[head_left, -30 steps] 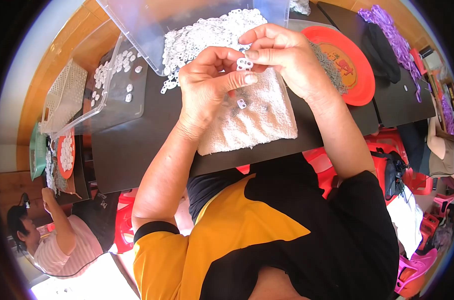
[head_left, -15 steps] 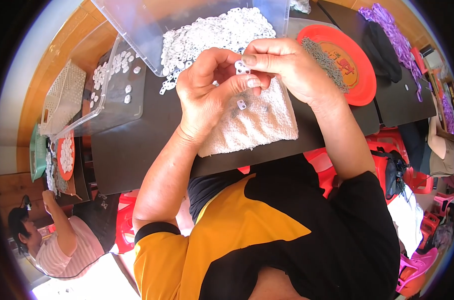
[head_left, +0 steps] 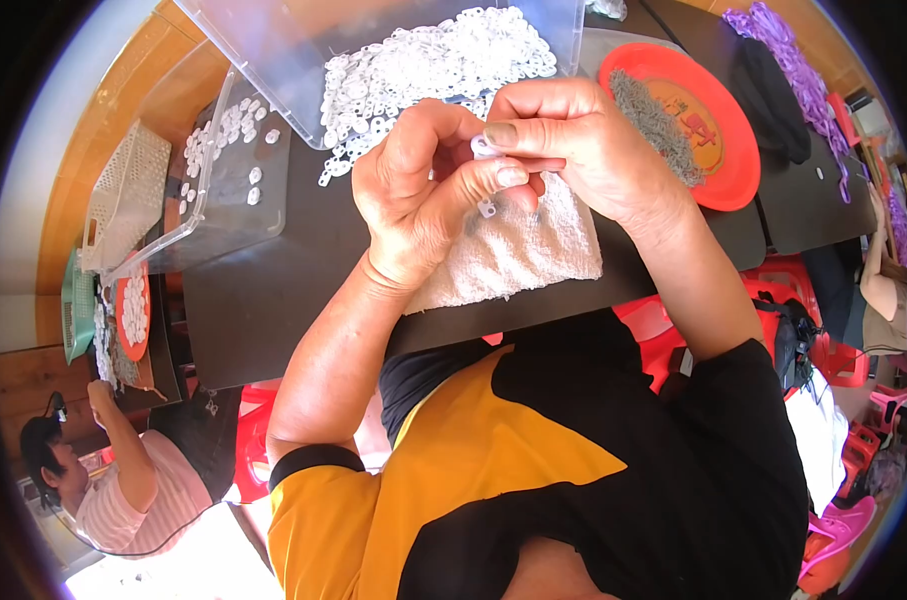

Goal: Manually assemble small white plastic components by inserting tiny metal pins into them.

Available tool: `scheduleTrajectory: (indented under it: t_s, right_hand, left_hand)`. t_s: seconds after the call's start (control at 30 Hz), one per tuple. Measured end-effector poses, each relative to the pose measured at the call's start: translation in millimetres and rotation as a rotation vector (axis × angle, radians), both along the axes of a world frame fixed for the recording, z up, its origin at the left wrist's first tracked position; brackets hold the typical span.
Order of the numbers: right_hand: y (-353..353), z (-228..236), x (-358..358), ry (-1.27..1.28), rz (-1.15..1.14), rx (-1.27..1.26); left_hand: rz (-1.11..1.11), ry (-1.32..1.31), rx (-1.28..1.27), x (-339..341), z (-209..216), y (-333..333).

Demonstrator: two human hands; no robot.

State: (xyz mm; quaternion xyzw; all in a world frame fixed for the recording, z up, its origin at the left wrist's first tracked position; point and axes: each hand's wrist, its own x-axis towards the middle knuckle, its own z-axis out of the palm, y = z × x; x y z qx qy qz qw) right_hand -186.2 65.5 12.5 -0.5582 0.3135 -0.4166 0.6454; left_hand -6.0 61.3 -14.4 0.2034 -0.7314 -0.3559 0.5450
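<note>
Over a folded whitish towel (head_left: 533, 250), my two hands meet at a small white plastic piece (head_left: 482, 148), mostly covered by fingertips. My left hand (head_left: 423, 190) pinches it between thumb and fingers from one side. On the other side, the thumb and index finger of my right hand (head_left: 583, 140) press on it. A second small white piece (head_left: 487, 208) lies on the towel just below my fingers. Behind the hands, a heap of similar white pieces with holes (head_left: 423, 70) spills from a tipped clear plastic bin (head_left: 273, 95).
A red plate (head_left: 738, 150) with many thin grey pieces (head_left: 653, 120) stands on the dark table (head_left: 263, 320). To the left is a clear box (head_left: 263, 225) with scattered white pieces. Purple strips (head_left: 783, 60) lie far right. Another person (head_left: 133, 480) sits at far left.
My fingers have closed further over the white piece, which now shows less and appears turned. The second piece on the towel is now partly hidden by my fingers.
</note>
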Motion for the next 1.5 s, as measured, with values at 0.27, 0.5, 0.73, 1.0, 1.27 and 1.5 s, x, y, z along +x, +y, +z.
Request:
scheduleTrajectory:
  t_s: [0.27, 0.5, 0.73, 1.0, 1.27, 1.5]
  right_hand:
    - [-2, -8, 3, -0.036, 0.017, 0.005]
    - [-21, -26, 7, 0.248, -0.268, -0.309]
    - [-4, 0, -1, 0.56, -0.372, -0.52]
    - [3, 0, 0, 0.57, -0.472, -0.732]
    - [-1, 3, -7, 0.634, -0.465, -0.716]
    - [-9, -10, -13, 0.686, -0.32, -0.896]
  left_hand:
    - [0.001, 0.048, 0.076, 2, -8, -5]
    - [0.3, 0.177, 0.294, 7, 20, -8]
    - [0.846, 0.167, -0.208, 132, 132, -18]
    - [1.005, -0.342, -0.257, 115, 86, -17]
    - [0.19, -0.858, -0.305, 6, 2, 19]
    - [0.179, -0.57, 0.142, 11, -14, 9]
